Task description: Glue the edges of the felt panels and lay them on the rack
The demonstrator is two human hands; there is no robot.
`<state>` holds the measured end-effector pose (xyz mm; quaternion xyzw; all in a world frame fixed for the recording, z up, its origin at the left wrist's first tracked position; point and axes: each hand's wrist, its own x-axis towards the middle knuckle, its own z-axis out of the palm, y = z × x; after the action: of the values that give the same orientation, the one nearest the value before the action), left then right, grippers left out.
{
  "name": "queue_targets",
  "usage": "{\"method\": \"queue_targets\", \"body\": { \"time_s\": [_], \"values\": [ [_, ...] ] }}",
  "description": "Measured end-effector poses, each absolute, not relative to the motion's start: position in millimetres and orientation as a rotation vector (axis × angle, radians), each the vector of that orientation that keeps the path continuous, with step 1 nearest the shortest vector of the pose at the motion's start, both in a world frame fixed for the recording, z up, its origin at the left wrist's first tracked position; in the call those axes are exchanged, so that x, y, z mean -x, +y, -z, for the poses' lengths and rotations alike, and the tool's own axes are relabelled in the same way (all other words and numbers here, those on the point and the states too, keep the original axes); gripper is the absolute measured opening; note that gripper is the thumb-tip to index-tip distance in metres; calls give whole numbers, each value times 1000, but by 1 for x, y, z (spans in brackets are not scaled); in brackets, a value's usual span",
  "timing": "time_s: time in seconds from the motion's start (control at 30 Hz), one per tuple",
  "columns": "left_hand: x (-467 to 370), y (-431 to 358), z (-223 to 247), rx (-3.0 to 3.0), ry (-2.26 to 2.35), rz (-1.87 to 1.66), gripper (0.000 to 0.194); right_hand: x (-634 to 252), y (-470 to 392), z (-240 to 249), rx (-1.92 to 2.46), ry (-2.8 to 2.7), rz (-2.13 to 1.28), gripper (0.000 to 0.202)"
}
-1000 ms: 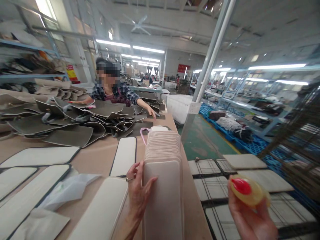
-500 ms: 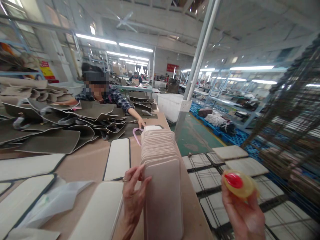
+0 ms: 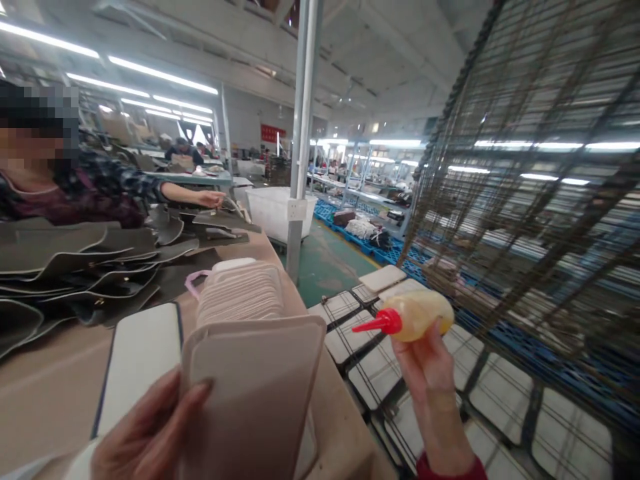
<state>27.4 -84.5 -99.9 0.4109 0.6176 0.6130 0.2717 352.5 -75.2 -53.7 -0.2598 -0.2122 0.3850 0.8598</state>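
My left hand [image 3: 150, 427] pinches the left edge of a beige rounded panel [image 3: 250, 393], which is raised and tilted in front of a fanned stack of similar beige panels [image 3: 243, 293]. In my right hand [image 3: 425, 360] is a yellowish squeeze bottle [image 3: 417, 313], its red nozzle pointing left, held above a wire rack. A white panel with a dark edge [image 3: 143, 360] lies on the table left of the stack. Beside the stack's far left corner a pink loop [image 3: 195, 283] shows.
A person [image 3: 100, 180] reaches across from the left, behind piled dark grey pieces [image 3: 60, 267]. A metal post [image 3: 300, 167] and white bin [image 3: 273, 210] stand beyond the table. White panels lie on the low wire rack [image 3: 390, 393]; a tilted wire rack [image 3: 530, 153] stands right.
The view has turned right. My left hand has lifted a beige panel off the stack. The bottle's nozzle has swung to point left. The person's hand has moved away from the stack.
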Motion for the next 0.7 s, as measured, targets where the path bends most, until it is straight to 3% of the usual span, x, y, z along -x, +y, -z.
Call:
{"method": "queue_targets", "body": {
  "time_s": [0.1,0.3,0.5,0.7],
  "values": [
    [-30,-74,55,-1281,1471,-1435,41,-365,-80,26,521,-563,-789,61],
    [-84,-47,6,-1823,971,-863,22,-391,-98,-33,447,-837,-760,72],
    [-129,-45,-39,-1898,704,-536,17,-411,-107,-57,491,-896,-873,60],
    [-158,-45,-50,-1893,550,-364,16,-421,-113,-49,516,-932,-922,63]
  ]
}}
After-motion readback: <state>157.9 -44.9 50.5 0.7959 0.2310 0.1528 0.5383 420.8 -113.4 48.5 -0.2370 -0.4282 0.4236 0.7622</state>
